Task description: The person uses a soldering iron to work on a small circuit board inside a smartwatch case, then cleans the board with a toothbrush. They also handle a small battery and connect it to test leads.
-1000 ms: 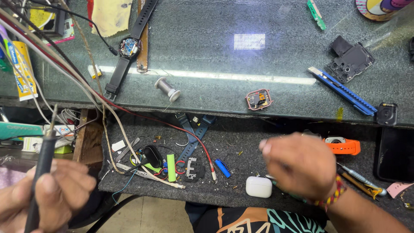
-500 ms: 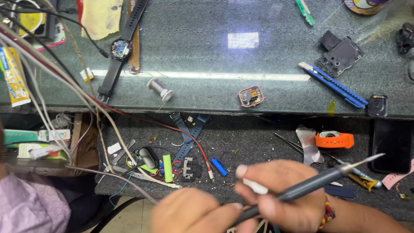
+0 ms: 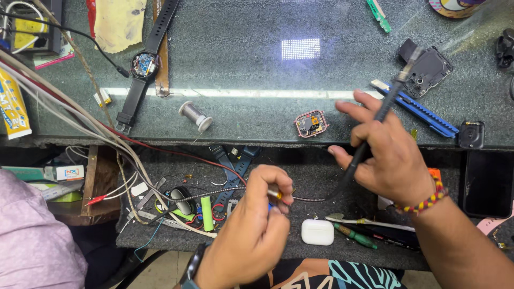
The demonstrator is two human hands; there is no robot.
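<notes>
The right hand (image 3: pixel 393 152) is wrapped around the black handle of a soldering iron (image 3: pixel 375 126), fingers closed on it, with the tip pointing up and away toward the far right. The left hand (image 3: pixel 257 225) sits lower and nearer, its fingertips pinched together on the braided cable (image 3: pixel 308 199) that runs from the iron's handle; a small yellow bit shows at the pinch, too small to tell what it is. The two hands are near each other but not touching.

Just beyond the hands, on the glass counter (image 3: pixel 251 69), lies a small square watch body (image 3: pixel 311 123) with its inside showing. Left of it is a spool of solder wire (image 3: pixel 195 115), and farther left a round watch with a black strap (image 3: pixel 142 67). To the right, behind the iron, lie a blue utility knife (image 3: pixel 420 111) and a dark phone part (image 3: pixel 425 70).

On the lower shelf near the person, a white earbud case (image 3: pixel 317 232) sits just right of the left hand. A green battery (image 3: pixel 206 213) lies to the left among loose wires and small parts.
</notes>
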